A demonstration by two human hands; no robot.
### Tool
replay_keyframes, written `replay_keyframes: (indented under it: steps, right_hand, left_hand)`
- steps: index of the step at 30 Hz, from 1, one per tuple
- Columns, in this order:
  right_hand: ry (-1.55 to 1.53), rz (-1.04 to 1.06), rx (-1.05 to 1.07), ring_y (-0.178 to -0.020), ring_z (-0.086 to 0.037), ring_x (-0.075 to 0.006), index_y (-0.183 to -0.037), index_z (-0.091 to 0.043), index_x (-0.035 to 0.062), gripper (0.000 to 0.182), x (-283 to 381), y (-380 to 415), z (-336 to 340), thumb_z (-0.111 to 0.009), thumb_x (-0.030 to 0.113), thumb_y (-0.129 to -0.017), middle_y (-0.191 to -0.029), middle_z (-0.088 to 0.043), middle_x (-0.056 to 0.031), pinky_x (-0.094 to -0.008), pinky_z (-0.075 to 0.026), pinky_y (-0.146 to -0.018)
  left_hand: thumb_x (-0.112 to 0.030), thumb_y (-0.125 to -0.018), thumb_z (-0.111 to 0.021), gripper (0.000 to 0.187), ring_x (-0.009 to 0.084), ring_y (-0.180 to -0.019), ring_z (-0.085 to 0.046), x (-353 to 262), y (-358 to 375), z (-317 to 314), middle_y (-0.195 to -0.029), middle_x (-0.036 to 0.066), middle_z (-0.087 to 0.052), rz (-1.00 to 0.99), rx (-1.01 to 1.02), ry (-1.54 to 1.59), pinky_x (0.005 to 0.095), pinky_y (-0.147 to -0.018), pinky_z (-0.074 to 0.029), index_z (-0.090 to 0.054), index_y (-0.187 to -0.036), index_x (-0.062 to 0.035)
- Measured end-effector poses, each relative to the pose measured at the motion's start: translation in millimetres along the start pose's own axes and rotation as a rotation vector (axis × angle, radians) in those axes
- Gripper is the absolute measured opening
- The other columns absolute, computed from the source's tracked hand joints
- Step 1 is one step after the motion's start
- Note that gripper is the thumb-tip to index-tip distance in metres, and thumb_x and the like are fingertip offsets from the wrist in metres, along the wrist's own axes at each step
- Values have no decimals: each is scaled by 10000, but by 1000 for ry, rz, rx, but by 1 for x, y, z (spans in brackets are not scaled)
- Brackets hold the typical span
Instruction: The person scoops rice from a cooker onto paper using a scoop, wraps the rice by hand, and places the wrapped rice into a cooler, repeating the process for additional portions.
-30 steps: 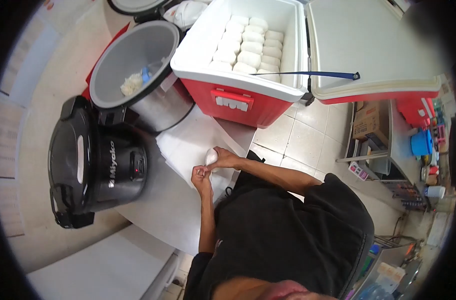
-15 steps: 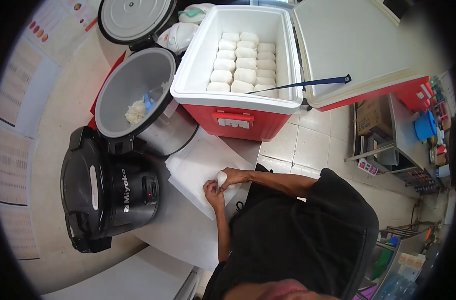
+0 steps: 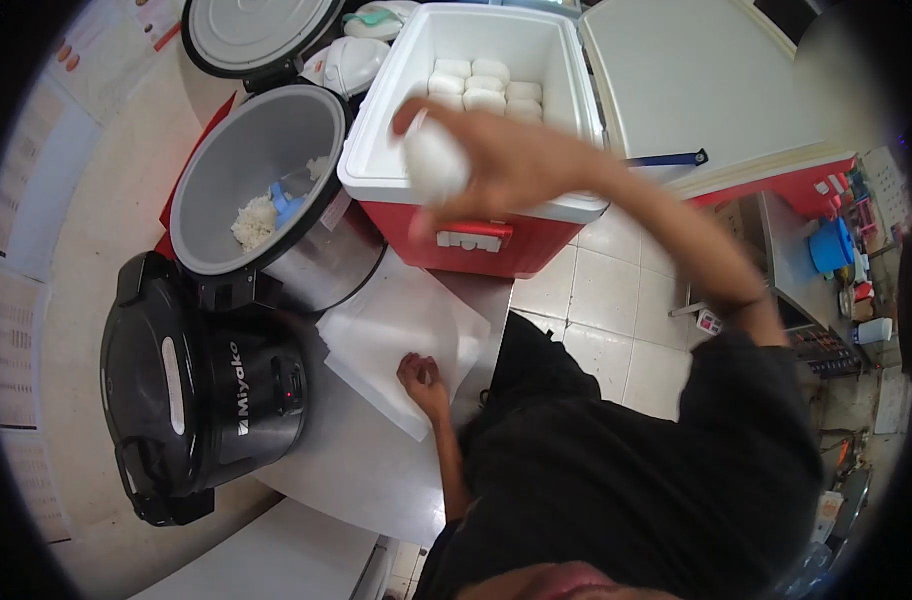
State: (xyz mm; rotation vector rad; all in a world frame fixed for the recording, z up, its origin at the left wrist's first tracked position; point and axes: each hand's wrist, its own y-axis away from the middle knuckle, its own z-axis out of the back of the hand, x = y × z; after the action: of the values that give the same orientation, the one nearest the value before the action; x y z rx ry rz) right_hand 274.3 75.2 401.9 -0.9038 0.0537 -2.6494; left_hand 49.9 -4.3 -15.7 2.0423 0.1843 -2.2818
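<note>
My right hand (image 3: 511, 160), blurred by motion, is raised over the near left part of the cooler's opening. Its fingers are wrapped round a white paper-wrapped packet (image 3: 436, 160). Inside the red and white cooler (image 3: 371, 165), similar white packets (image 3: 486, 100) sit in rows, partly hidden by my hand and forearm. My left hand (image 3: 419, 376) rests at a stack of white paper sheets (image 3: 381, 335) on the metal table, its fingers loosely curled and apart, with nothing visible in them.
Left of the cooler stands an open rice cooker (image 3: 201, 240) holding some rice (image 3: 254, 222) and a blue scoop (image 3: 286, 205). A closed black Miyako cooker (image 3: 251, 390) is nearer me. The cooler's lid (image 3: 706, 80) hangs open at the right. Shelving (image 3: 776, 240) stands beyond the tiled floor.
My right hand has lifted the white packet off the paper and carried it up over the cooler. My left hand has let go of it and stays by the sheets.
</note>
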Motion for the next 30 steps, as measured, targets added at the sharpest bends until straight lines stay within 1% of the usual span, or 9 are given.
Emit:
replay_keyframes:
  steps: [4,7,10,19,22,25,27,29,30]
  right_hand:
    - [498,-318,312,-959,-589,-366,-1281,-287,87,701,-59,-37,58,-680,255,-726,-1053,-557,-260,-445,-449,-846]
    - [659,-586,707,-1005,-579,-367,-1321,-214,-45,871,-149,-67,48,-680,374,-716,-1080,-560,-286,-430,-432,-888]
    - [795,-560,996,-1039,-564,-352,-1274,-413,-55,752,-248,-67,8,-618,471,-777,-1165,-565,-231,-414,-438,-884]
    - [649,-714,1049,-1148,-500,-315,-1370,-351,24,657,-241,-52,-2,-580,350,-848,-1309,-475,-209,-399,-408,-929]
    - [411,-731,780,-1156,-488,-317,-1354,-370,12,634,-253,-37,1,-579,314,-838,-1292,-482,-218,-392,-401,-939]
    - [532,-552,823,-1143,-493,-326,-1335,-392,3,596,-243,-49,0,-568,248,-821,-1284,-480,-230,-392,-402,-939]
    - [731,-247,1158,-1091,-517,-324,-1251,-473,-5,502,-252,-85,-4,-561,185,-795,-1186,-544,-212,-390,-413,-924]
    - [686,-170,1148,-940,-571,-278,-982,-601,-31,243,-241,-139,9,-539,109,-792,-952,-612,-173,-383,-443,-837]
    - [771,238,1202,-914,-582,-258,-983,-612,-18,238,-229,-171,22,-520,97,-796,-909,-627,-155,-365,-448,-811]
  left_hand:
    - [39,-786,-597,199,249,-970,-541,3,1,-7,-1149,140,-451,-2,-37,-23,326,-830,-512,-529,-970,67]
    - [-7,-722,-657,275,298,-1035,-504,-18,6,-2,-1184,172,-430,-221,81,-349,376,-907,-472,-542,-964,55]
    - [-65,-682,-702,377,360,-1134,-423,-18,6,-1,-1237,207,-391,-304,173,-502,439,-976,-398,-536,-1009,23]
    - [-202,-671,-723,436,365,-1185,-358,-35,-12,-7,-1280,177,-377,-252,359,-728,499,-938,-330,-514,-1028,-66]
    - [-229,-672,-722,427,360,-1197,-349,-29,-22,-13,-1294,173,-374,-288,358,-714,501,-924,-315,-507,-1013,-88]
    - [-278,-659,-734,524,366,-1226,-325,-24,-30,-16,-1307,179,-366,-272,394,-719,508,-940,-299,-487,-1076,-79]
    - [-299,-650,-742,586,367,-1232,-319,-34,-31,-15,-1312,182,-363,-265,395,-734,510,-953,-292,-477,-1117,-65]
    - [-350,-622,-764,732,372,-1249,-302,-40,-34,-17,-1327,189,-354,-288,414,-751,507,-990,-271,-452,-1201,-29]
    - [-350,-622,-764,732,372,-1249,-302,-38,-34,-17,-1327,189,-354,-278,410,-762,507,-990,-271,-452,-1201,-29]
